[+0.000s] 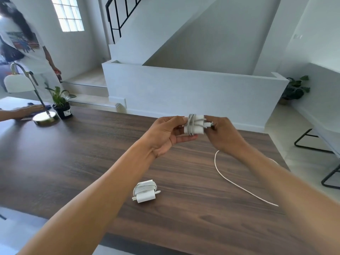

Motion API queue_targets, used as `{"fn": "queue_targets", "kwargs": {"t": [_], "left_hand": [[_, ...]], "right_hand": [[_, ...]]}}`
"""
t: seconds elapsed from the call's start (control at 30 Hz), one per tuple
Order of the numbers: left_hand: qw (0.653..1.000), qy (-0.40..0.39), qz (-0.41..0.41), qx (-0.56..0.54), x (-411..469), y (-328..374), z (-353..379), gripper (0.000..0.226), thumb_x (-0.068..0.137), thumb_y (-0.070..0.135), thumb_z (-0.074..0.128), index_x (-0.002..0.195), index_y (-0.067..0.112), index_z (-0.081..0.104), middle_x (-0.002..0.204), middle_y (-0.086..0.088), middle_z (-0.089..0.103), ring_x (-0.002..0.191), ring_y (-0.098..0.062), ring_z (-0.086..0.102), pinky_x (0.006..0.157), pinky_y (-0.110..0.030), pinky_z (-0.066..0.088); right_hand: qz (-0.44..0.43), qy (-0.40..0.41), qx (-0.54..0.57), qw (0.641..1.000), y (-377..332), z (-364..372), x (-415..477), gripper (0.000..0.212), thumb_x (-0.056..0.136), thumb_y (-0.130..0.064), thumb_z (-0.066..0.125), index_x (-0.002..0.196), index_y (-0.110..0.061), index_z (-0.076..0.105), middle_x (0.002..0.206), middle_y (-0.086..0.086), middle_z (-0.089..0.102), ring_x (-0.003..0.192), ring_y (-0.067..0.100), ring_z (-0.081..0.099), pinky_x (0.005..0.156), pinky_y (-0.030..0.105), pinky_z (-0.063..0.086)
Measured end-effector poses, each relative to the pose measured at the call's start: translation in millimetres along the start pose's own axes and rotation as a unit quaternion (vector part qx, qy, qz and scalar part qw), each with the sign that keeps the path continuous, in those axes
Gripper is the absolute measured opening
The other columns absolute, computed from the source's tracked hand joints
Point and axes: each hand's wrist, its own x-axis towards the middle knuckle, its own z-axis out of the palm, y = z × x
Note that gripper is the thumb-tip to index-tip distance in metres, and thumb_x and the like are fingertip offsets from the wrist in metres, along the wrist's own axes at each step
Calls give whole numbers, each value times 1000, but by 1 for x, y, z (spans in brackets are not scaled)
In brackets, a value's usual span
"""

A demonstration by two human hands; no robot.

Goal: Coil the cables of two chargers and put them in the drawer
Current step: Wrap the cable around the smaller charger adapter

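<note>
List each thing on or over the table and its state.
Held charger: cable wrapped round it, gripped by left hand and right hand.
Second charger: coiled, lying on table.
Loose white cable: uncoiled, on table.
Desk lamp: upright; lit or not, unclear.
Potted plant: upright.

The desk (92,153) is dark wood grain, its far edge running from the left up toward the right corner. Near the front edge, about the middle, lies a white charger (145,191) with its cable wound tight around the block. A loose white cable (237,184) curves over the right part of the desk toward the right edge. At the far left corner stand a lamp (46,117) on a round metal base and, just beside it, a small potted plant (62,105). Another person's hand (27,111) rests flat there, touching the desk.
</note>
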Motion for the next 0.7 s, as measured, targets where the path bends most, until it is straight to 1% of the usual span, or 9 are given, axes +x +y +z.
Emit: {"fn": "queue_targets", "kwargs": {"t": [0.07, 0.1, 0.17, 0.23, 0.3, 0.37, 0.5, 0.6, 0.7], "left_hand": [[999, 31, 5, -22, 2, -5, -1, 14, 93, 3, 53, 93, -8, 62, 94, -19, 67, 84, -28, 68, 75, -39, 61], [999, 47, 11, -21, 3, -7, -2, 14, 93, 3, 53, 91, -7, 62, 95, -20, 66, 84, -27, 67, 78, -38, 60], [996, 81, 30, -12, 5, -10, -1, 13, 92, 3, 55, 87, -5, 64, 91, -18, 67, 83, -25, 66, 82, -36, 58], [990, 127, 53, 4, 7, -10, -4, 13, 91, 5, 58, 84, -1, 67, 84, -13, 70, 79, -22, 67, 82, -34, 57], [981, 173, 71, 46, 10, -10, -12, 11, 88, 9, 64, 82, 2, 71, 85, -15, 72, 81, -22, 67, 83, -36, 56], [970, 202, 80, 108, 10, -11, -20, 12, 79, 19, 70, 78, 8, 74, 90, -20, 72, 85, -24, 64, 85, -38, 54], [951, 226, 99, 187, 4, -21, -24, 22, 86, 10, 65, 65, 14, 69, 56, 9, 62, 56, -2, 53, 59, -15, 43], [940, 236, 105, 221, 2, -28, -25, 23, 86, 10, 63, 64, 16, 69, 52, 12, 57, 55, -3, 48, 59, -17, 40], [940, 239, 102, 222, 1, -35, -30, 17, 87, 11, 62, 74, 14, 73, 55, 14, 62, 54, 1, 52, 59, -14, 42]], "right_hand": [[14, 22, 8, 1000, -4, 15, -7, 32, 91, -10, 54, 60, -17, 52, 43, -6, 42, 42, 8, 36, 46, 19, 26], [17, 26, 0, 1000, -4, 23, -10, 35, 93, -17, 55, 58, -20, 48, 44, -7, 43, 43, 7, 38, 49, 21, 30], [15, 9, -48, 999, -5, 34, -16, 28, 96, -31, 51, 71, -19, 58, 56, -6, 56, 55, 12, 51, 56, 31, 41], [2, -35, -119, 992, -13, 41, -25, 28, 98, -39, 43, 92, -21, 64, 82, -2, 69, 80, 26, 63, 67, 36, 49], [-30, -61, -167, 984, -23, 44, -32, 32, 101, -38, 36, 95, -19, 62, 95, 0, 70, 90, 32, 63, 69, 36, 45], [-51, -62, -206, 975, -33, 39, -34, 33, 102, -38, 33, 92, -17, 58, 98, 3, 68, 92, 34, 62, 66, 35, 39], [-89, -96, -252, 959, -48, 22, -27, 27, 100, -36, 36, 96, -20, 58, 102, 1, 66, 95, 32, 63, 68, 35, 40], [-118, -141, -276, 944, -59, 18, -24, 26, 100, -34, 37, 102, -19, 59, 110, -1, 64, 98, 31, 62, 74, 36, 43], [-129, -142, -286, 939, -64, 13, -21, 29, 101, -36, 36, 107, -21, 60, 111, -3, 62, 97, 29, 62, 79, 37, 46]]}}
